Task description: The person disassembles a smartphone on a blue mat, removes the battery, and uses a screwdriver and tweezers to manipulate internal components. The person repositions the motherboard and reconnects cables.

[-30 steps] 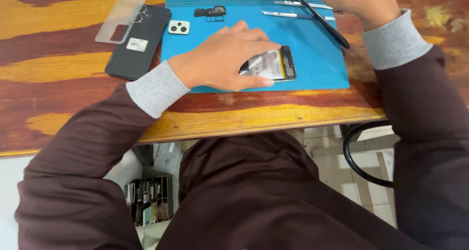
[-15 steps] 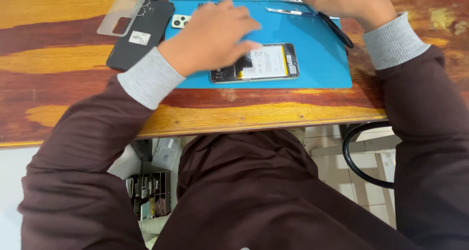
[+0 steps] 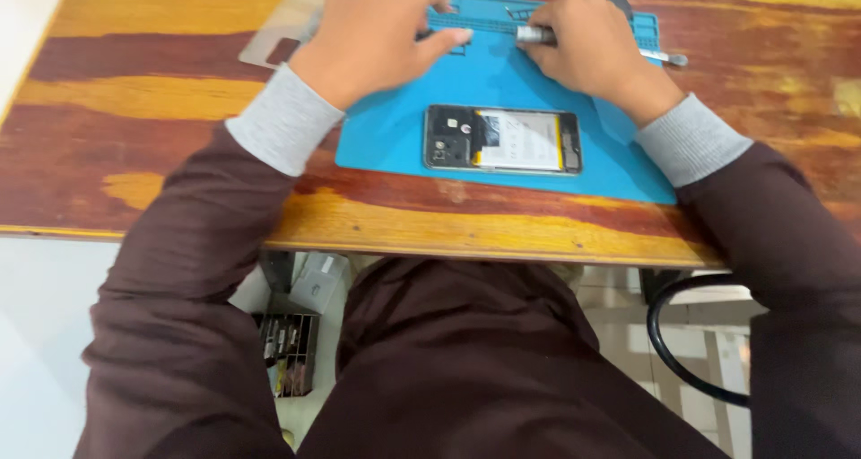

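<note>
1. We are leaving the opened phone [image 3: 502,140] lying untouched mid-mat [image 3: 395,145], near the counter [image 3: 161,109] edge; a sleeve could drag it off.
2. Our right hand [image 3: 587,47] is gripping a metal tool [image 3: 659,57]; it could slip.
3. Our left hand [image 3: 381,29] is resting half-curled, fingertips on the mat's far tray, possibly scattering small parts.

At your ten o'clock a clear plastic sheet [image 3: 273,42] lies on the wooden bench [image 3: 134,136]; below its edge, at seven o'clock, sits a wire rack [image 3: 289,353].

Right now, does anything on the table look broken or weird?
Yes. The phone on the blue mat lies with its back off, so its battery and insides show. The right hand grips a metal tool; the left hand rests on the mat's top edge.
</note>
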